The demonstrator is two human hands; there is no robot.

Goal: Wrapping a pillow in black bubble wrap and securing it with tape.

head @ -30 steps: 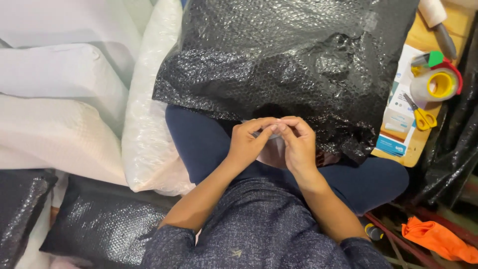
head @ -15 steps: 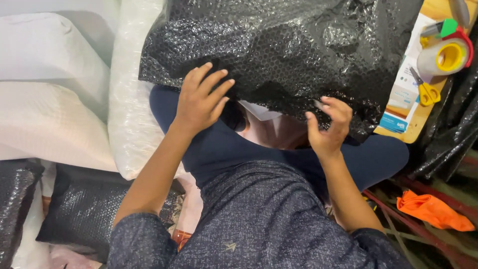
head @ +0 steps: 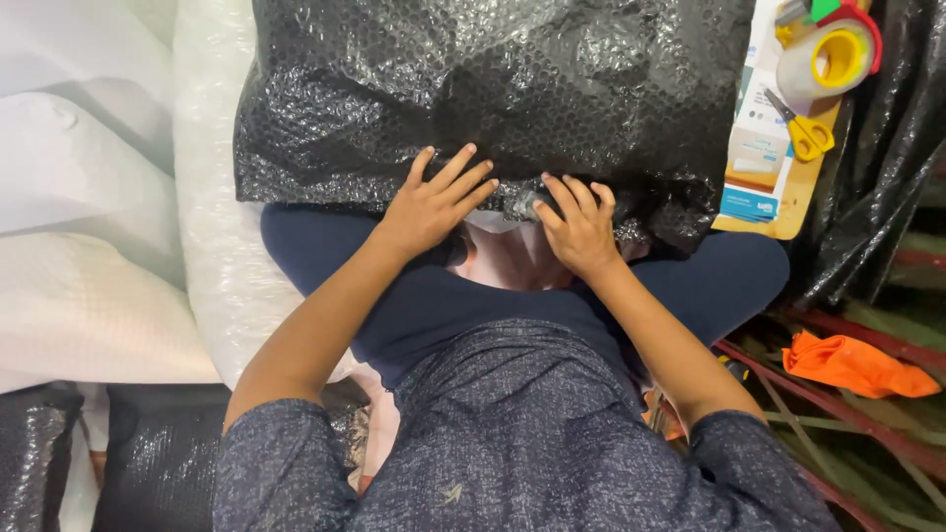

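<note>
A large parcel wrapped in black bubble wrap point(head: 512, 89) lies in front of my crossed legs. My left hand point(head: 431, 202) rests flat on its near edge, fingers spread. My right hand point(head: 579, 227) presses on the same edge a little to the right, fingers curled over a crumpled fold of the wrap. A bit of pale pink material point(head: 507, 258) shows under the edge between my hands.
A tape dispenser point(head: 833, 54) and yellow-handled scissors point(head: 803, 128) lie on a cardboard piece point(head: 778, 212) at the upper right. White bubble wrap rolls point(head: 212, 246) lie to the left. More black-wrapped parcels point(head: 148, 463) sit at lower left. An orange cloth point(head: 852, 363) lies at right.
My hands went from held together near my lap, to spread wide on the parcel's edge, to closer together on that near edge now.
</note>
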